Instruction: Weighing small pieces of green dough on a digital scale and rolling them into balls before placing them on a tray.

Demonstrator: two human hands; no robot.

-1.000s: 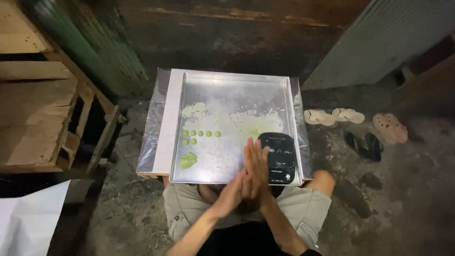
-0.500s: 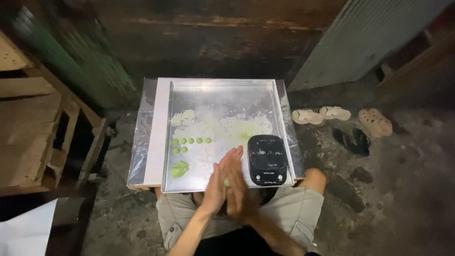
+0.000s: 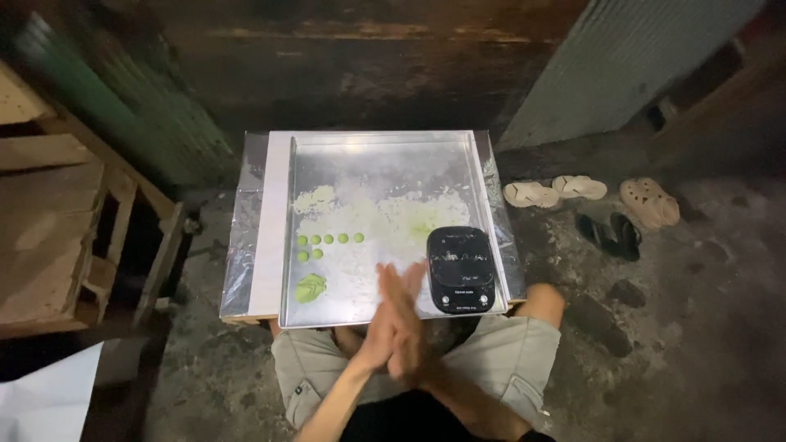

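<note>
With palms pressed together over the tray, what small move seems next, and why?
Probably setting a rolled ball beside the green balls. The left hand and right hand are pressed flat together at the tray edge, six balls already lie in rows, and a green lump remains. Nothing between the palms is visible.

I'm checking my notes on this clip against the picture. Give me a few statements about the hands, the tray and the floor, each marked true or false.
1. The left hand and right hand are pressed palm to palm. True.
2. The black scale sits at the tray's left edge. False: it is at the near right corner of the metal tray.
3. Small green dough balls lie in a row on the tray. True.
4. The sandals are on the tray. False: they lie on the floor to the right.
</note>
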